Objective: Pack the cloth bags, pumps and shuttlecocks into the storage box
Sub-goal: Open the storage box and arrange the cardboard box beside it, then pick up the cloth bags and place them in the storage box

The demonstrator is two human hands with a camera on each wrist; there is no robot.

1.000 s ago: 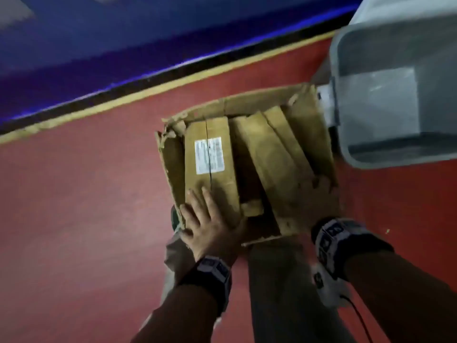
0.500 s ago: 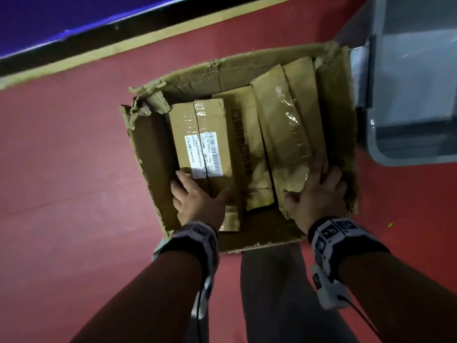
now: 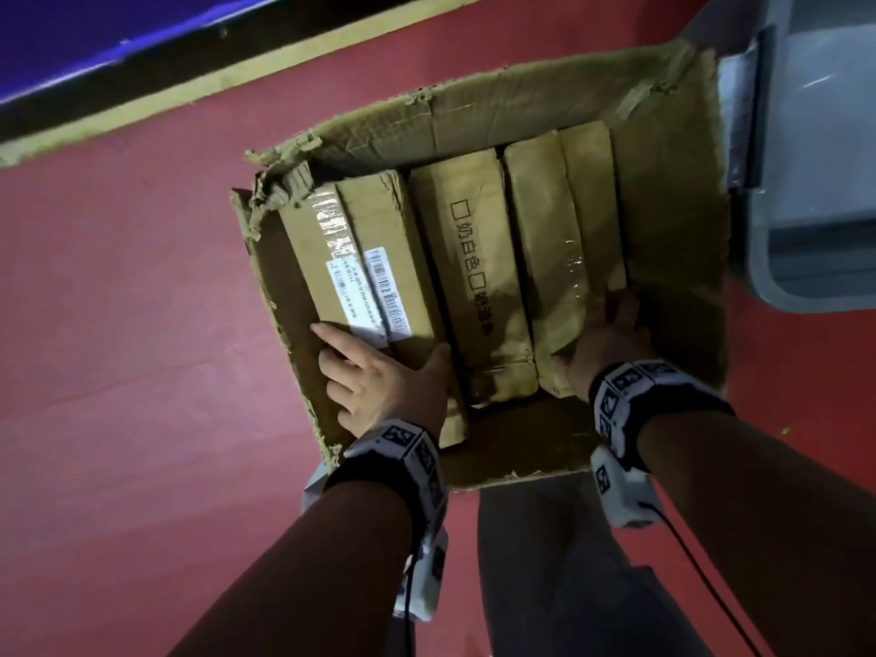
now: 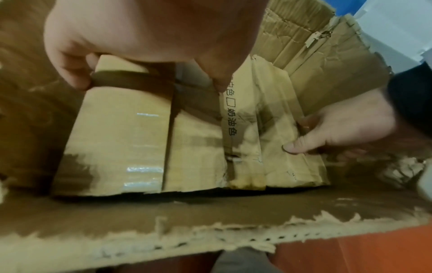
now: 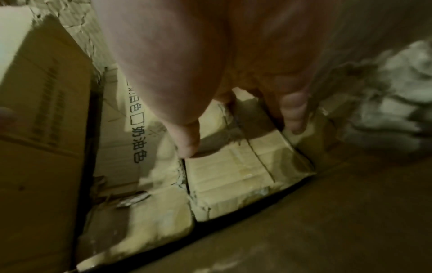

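A torn open cardboard box (image 3: 521,92) sits on the red floor, with several long brown cartons lying side by side in it. My left hand (image 3: 384,381) spans the near end of the labelled carton (image 3: 379,239), fingers on its left edge and thumb on its right edge. In the left wrist view the left hand (image 4: 151,27) grips that carton (image 4: 121,138) across its width. My right hand (image 3: 606,339) holds the near end of the rightmost carton (image 3: 545,220), thumb on top and fingers tucked down its side, as the right hand (image 4: 346,125) shows. No cloth bags, pumps or shuttlecocks are visible.
A grey plastic storage box (image 3: 815,182) stands just right of the cardboard box, touching its far corner. A yellow line and a blue surface (image 3: 95,21) run along the far left. My legs (image 3: 545,561) are right behind the box's near wall.
My right hand came into the box and took hold of the rightmost carton. The tilted cartons on the right now lie straighter. The view moved closer over the box.
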